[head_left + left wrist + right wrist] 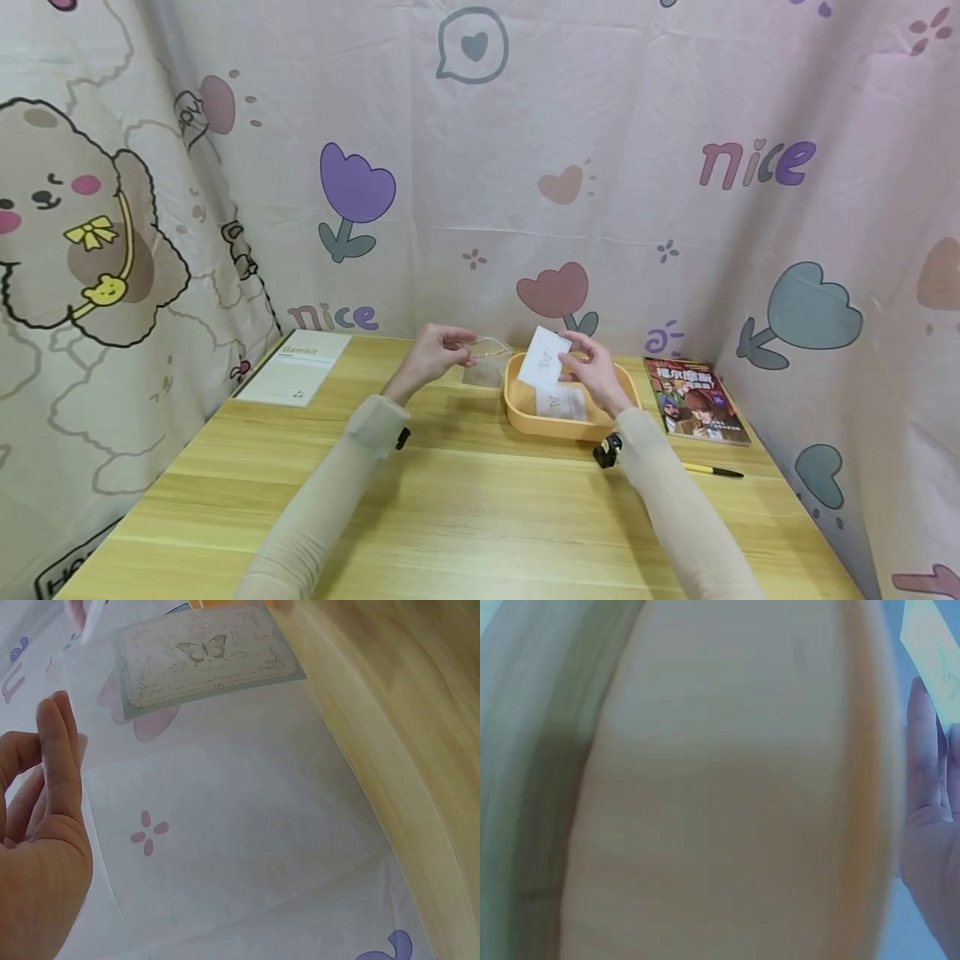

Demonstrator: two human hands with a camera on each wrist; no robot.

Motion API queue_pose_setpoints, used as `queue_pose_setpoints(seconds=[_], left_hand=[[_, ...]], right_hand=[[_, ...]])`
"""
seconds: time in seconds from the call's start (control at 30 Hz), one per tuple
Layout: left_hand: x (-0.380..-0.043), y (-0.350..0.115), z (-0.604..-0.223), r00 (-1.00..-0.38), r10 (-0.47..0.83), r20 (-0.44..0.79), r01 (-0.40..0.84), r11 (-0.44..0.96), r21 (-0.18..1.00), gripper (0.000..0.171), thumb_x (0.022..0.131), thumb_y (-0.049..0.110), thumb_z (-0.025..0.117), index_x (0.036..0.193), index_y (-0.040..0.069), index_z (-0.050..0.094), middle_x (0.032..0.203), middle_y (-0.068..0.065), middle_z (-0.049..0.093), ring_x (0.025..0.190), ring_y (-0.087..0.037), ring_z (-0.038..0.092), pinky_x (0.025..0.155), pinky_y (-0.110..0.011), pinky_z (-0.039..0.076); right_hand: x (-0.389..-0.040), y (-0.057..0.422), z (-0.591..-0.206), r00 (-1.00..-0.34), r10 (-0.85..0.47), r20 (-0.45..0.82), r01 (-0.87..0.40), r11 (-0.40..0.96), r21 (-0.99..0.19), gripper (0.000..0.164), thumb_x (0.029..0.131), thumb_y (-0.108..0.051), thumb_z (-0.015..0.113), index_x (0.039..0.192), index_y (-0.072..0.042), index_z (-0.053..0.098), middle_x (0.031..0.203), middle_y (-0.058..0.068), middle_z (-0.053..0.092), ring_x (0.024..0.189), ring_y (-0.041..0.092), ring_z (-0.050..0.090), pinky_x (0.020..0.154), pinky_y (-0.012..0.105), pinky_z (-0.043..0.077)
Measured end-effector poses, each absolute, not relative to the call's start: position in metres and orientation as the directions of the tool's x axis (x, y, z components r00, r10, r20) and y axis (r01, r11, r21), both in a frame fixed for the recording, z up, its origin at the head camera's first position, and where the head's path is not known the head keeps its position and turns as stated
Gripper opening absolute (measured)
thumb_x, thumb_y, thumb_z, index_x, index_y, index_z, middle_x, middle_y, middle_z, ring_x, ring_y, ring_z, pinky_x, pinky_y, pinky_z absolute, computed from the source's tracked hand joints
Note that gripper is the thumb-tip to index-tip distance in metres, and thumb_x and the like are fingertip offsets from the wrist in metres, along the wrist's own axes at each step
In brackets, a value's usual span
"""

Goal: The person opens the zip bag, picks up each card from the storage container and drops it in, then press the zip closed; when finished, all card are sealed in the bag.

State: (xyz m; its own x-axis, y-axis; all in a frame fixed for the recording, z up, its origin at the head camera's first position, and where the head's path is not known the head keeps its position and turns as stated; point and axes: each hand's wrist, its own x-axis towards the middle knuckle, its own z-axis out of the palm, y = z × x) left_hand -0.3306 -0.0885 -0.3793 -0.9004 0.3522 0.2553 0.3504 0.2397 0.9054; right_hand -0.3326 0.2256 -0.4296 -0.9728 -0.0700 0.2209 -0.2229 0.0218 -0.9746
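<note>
My left hand (442,354) pinches the edge of a clear plastic bag (491,354), whose mouth gapes in a loop toward the right. A pale green-bordered card with a butterfly print (214,656) shows in the left wrist view; whether it is inside the bag or behind it I cannot tell. Between the thumb and fingers of my right hand (592,371) is a small white card with faint print (543,357), tilted above a yellow-orange box (558,427). Another white printed piece (562,402) lies inside that box. Blurred box wall fills most of the right wrist view.
A white Gambit notepad (296,367) lies at the table's back left. Right of the box are a colourful comic-style book (697,400) and a yellow pen with a black end (712,471). A printed curtain (450,167) hangs behind the wooden table (465,517).
</note>
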Motion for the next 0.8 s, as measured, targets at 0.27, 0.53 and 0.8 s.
queue_pose_setpoints(seconds=[0.27,0.53,0.8], left_hand=[[-0.33,-0.089,-0.379,-0.911,0.335,0.241,0.338,0.269,0.902,0.034,0.084,-0.009,0.063,0.118,-0.006,0.066,0.116,-0.022,0.069,0.076,-0.02,0.074,0.064,-0.024,0.061],[-0.329,-0.088,-0.375,-0.908,0.335,0.253,0.345,0.252,0.904,0.035,0.083,-0.01,0.063,0.118,-0.007,0.066,0.117,-0.024,0.068,0.077,-0.024,0.074,0.07,-0.03,0.063],[-0.329,-0.087,-0.375,-0.908,0.334,0.252,0.342,0.246,0.907,0.033,0.084,-0.009,0.063,0.117,-0.009,0.065,0.11,-0.024,0.071,0.075,-0.021,0.074,0.074,-0.035,0.063]], right_hand=[[-0.332,0.214,-0.418,-0.946,-0.058,0.32,-0.319,-0.037,-0.947,0.046,0.094,-0.003,0.062,0.139,-0.004,0.051,0.091,-0.001,0.048,0.068,0.006,0.057,0.07,0.037,0.064],[-0.329,0.199,-0.4,-0.932,-0.004,0.362,-0.361,-0.088,-0.929,0.048,0.094,0.001,0.06,0.14,-0.006,0.05,0.094,0.0,0.045,0.072,0.007,0.055,0.074,0.045,0.062],[-0.328,0.182,-0.39,-0.912,-0.004,0.41,-0.407,-0.109,-0.907,0.047,0.093,0.006,0.058,0.139,-0.004,0.049,0.091,-0.001,0.043,0.078,0.011,0.059,0.068,0.037,0.064]])
